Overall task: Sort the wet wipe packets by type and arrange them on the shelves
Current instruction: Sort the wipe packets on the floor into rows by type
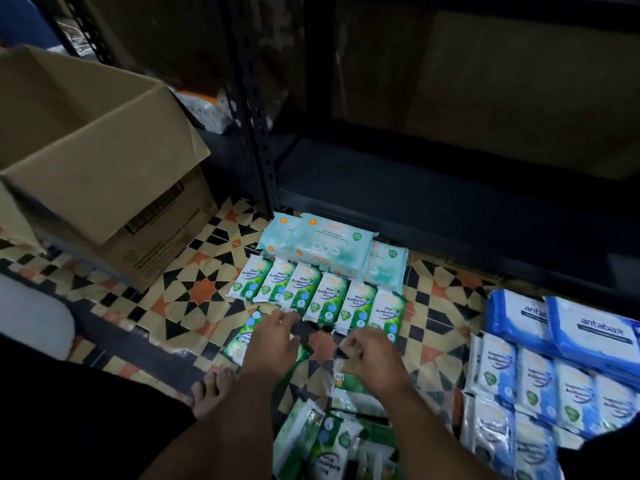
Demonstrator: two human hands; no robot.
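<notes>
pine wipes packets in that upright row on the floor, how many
6, side by side in front of the pale teal packs: first, second, third, fourth, fifth, sixth. More green packets lie loose nearer the hands, outside the row.

Green-and-white pine packets point(318, 299), blue packs point(571, 327), orange-black-cream star-patterned floor tiles point(204, 289), brown box point(93, 150)

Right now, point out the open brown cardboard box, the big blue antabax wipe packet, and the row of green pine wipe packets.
Open brown cardboard box point(104, 188): head view, on its front flap.
Big blue antabax wipe packet point(599, 332): head view, on its white label.
Row of green pine wipe packets point(327, 297): head view, on the fourth packet's front.
</notes>
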